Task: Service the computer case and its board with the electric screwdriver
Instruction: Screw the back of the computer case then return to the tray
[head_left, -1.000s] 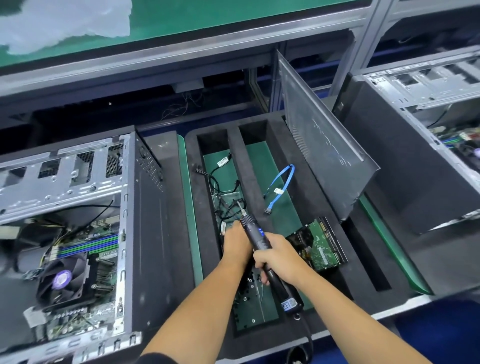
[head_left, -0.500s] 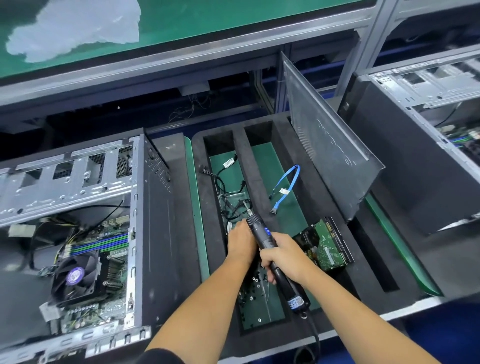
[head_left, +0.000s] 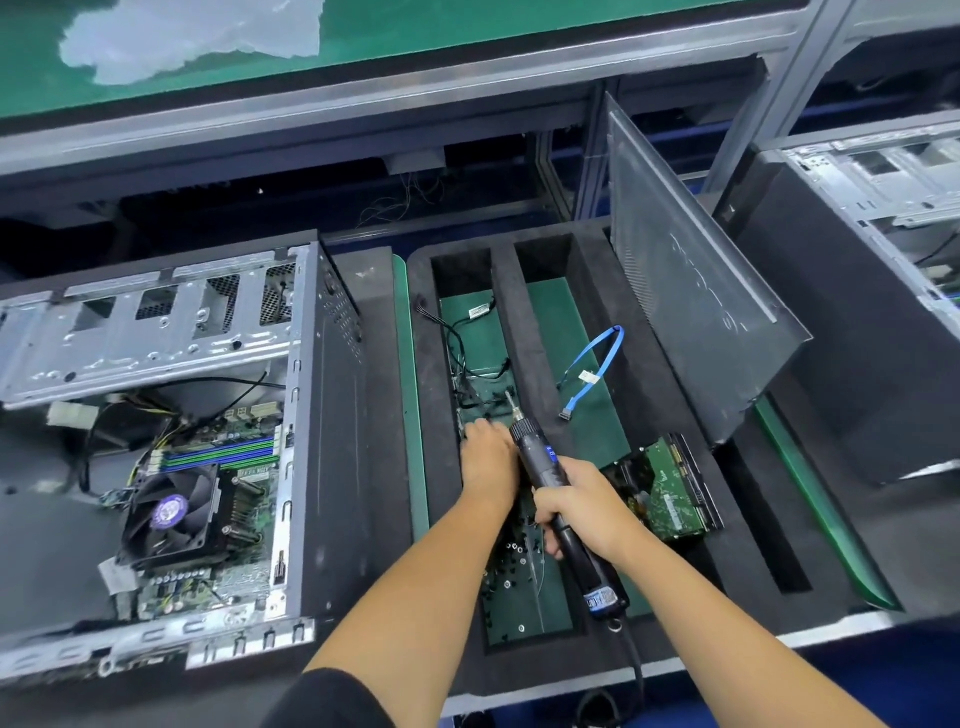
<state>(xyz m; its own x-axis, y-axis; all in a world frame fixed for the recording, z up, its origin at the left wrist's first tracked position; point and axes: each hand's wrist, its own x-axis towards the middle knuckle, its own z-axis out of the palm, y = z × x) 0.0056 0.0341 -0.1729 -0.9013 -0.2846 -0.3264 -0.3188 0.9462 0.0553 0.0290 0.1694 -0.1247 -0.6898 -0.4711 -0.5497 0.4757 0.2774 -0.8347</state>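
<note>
Right hand (head_left: 582, 506) grips electric screwdriver (head_left: 558, 499), bit pointing far into left slot of foam tray (head_left: 654, 415). Left hand (head_left: 485, 457) reaches into same slot, fingers hidden, grip unclear. Loose screws (head_left: 511, 566) near. Hard drive (head_left: 670, 491) right; blue cable (head_left: 597, 371) far-right. Open computer case (head_left: 171, 415) left, board (head_left: 223, 457) inside. Side panel (head_left: 685, 306) leans far right.

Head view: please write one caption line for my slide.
Right hand grips electric screwdriver over foam tray; left hand reaches inside.
</note>
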